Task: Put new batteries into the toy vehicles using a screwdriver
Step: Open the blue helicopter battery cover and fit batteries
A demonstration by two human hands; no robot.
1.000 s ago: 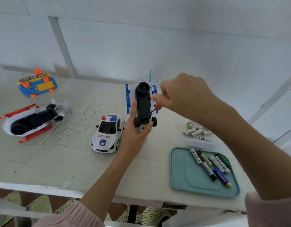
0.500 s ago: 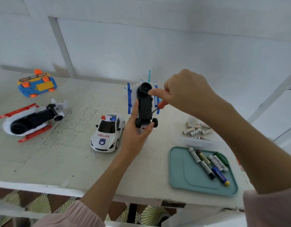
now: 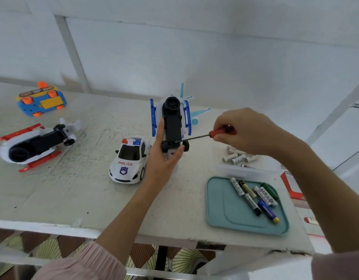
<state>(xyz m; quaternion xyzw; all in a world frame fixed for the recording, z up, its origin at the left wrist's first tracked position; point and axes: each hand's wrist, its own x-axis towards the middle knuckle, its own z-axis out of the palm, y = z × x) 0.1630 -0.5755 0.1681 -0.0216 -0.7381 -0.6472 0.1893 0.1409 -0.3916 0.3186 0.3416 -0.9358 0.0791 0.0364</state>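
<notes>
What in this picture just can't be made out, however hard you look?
Head view, the only one:
- Where the screwdriver tip meets the blue helicopter: the screw is too small to see.
- The helicopter's lower end: covered by the left hand.
- The screwdriver handle's end: wrapped by the right hand.
- Battery labels in the teal tray: too small, blurred.
- The red box: partly behind the right forearm.

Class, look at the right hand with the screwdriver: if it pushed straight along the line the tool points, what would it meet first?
The screwdriver in the right hand points leftward; its tip seems already at the blue helicopter's black underside near the wheels, beside the left hand's fingertip.
</notes>
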